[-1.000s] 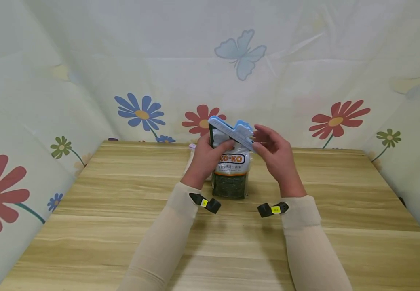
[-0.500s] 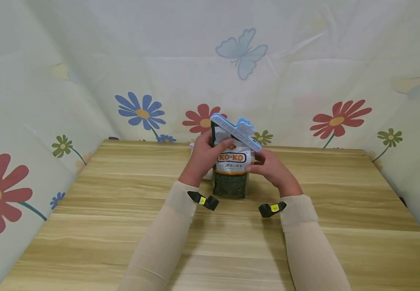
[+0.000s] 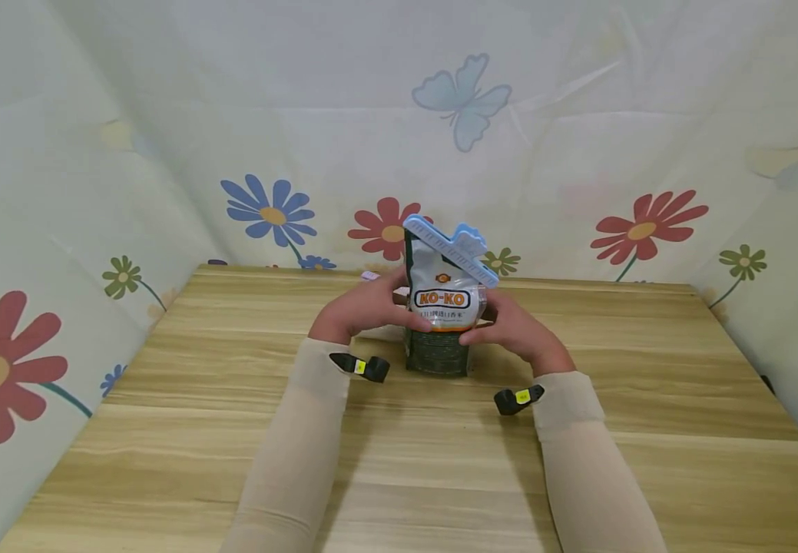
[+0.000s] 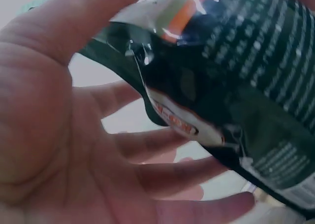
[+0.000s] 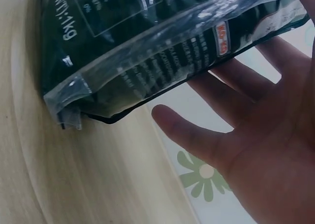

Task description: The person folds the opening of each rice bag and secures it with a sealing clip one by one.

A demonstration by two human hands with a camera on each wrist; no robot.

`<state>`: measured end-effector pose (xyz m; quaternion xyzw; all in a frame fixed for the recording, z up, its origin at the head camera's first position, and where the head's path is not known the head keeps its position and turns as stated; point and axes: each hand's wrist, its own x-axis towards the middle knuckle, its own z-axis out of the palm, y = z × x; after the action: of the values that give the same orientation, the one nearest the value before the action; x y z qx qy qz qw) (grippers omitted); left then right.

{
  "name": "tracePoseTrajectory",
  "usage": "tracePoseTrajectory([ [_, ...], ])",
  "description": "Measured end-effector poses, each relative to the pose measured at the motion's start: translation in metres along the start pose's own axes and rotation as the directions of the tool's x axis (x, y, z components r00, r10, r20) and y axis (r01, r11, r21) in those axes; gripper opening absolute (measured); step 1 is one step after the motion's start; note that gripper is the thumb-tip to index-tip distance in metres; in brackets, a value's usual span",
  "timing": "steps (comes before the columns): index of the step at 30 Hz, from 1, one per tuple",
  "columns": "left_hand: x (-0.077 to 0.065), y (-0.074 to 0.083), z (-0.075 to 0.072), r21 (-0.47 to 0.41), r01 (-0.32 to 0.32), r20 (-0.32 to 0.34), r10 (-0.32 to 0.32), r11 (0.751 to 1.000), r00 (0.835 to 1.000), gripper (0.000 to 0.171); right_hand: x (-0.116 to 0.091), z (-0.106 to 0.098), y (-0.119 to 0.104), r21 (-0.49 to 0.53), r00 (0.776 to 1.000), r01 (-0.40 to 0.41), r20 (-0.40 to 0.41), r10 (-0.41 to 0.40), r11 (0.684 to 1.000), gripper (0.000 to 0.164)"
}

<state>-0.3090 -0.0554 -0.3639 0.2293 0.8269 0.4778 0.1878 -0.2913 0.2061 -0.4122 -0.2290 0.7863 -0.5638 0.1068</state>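
A green and silver KO-KO rice bag (image 3: 442,307) stands upright on the table, its top folded over under a light blue sealing clip (image 3: 450,250) that slants down to the right. My left hand (image 3: 367,307) holds the bag's left side, thumb across the front and fingers spread behind. On the other side my right hand (image 3: 519,330) grips it low, thumb tip at the dark lower part. The left wrist view shows fingers along the side seam of the bag (image 4: 256,61). In the right wrist view, fingers reach behind the bag (image 5: 142,51), whose bottom edge meets the wood.
Behind my left hand lies a pale package with a lilac top (image 3: 369,275), mostly hidden. The wooden table (image 3: 399,476) ends at a flower-printed cloth (image 3: 551,169) on the back and sides. A small dark object (image 3: 216,262) sits at the back left corner.
My right hand has left the clip and moved down to the bag's lower right side. My left hand has slid down and outward along the left side. The bag stays about where it was.
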Motion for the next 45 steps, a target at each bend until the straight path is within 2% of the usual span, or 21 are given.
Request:
tracePoseTrajectory([
  [2,-0.001,-0.001,-0.001,0.046,0.033,0.034,-0.035,0.998,0.999,0.078,0.0,0.001,0.001,-0.004,1.0,-0.007,0.008,0.007,1.0,0.065],
  [5,0.0,-0.002,-0.001,0.063,0.055,0.094,-0.061,0.997,0.994,0.081,0.0,0.002,0.001,-0.012,0.999,-0.025,0.02,0.025,1.0,0.067],
  [10,0.001,-0.002,0.0,0.059,0.034,0.135,-0.042,0.998,0.99,0.083,-0.001,0.002,0.001,-0.005,0.999,-0.038,0.036,0.038,0.999,0.067],
  [20,0.006,-0.005,0.003,0.076,0.021,0.071,-0.027,0.997,0.997,0.073,0.001,0.002,0.003,-0.021,0.998,-0.053,0.03,0.054,0.998,0.067],
  [30,0.007,-0.002,0.006,0.013,0.031,0.044,-0.032,0.999,0.999,0.065,0.0,0.0,0.005,-0.052,0.999,-0.032,-0.03,0.031,0.998,0.057],
  [39,0.009,0.003,0.012,0.007,0.032,0.034,-0.032,0.999,0.999,0.064,-0.006,-0.007,0.005,0.002,0.997,-0.064,-0.041,0.064,0.998,0.063],
  [45,0.014,0.002,0.018,-0.014,0.022,0.021,-0.022,1.0,1.0,0.064,-0.01,-0.014,0.008,-0.019,0.995,-0.08,-0.069,0.078,0.997,0.046],
])
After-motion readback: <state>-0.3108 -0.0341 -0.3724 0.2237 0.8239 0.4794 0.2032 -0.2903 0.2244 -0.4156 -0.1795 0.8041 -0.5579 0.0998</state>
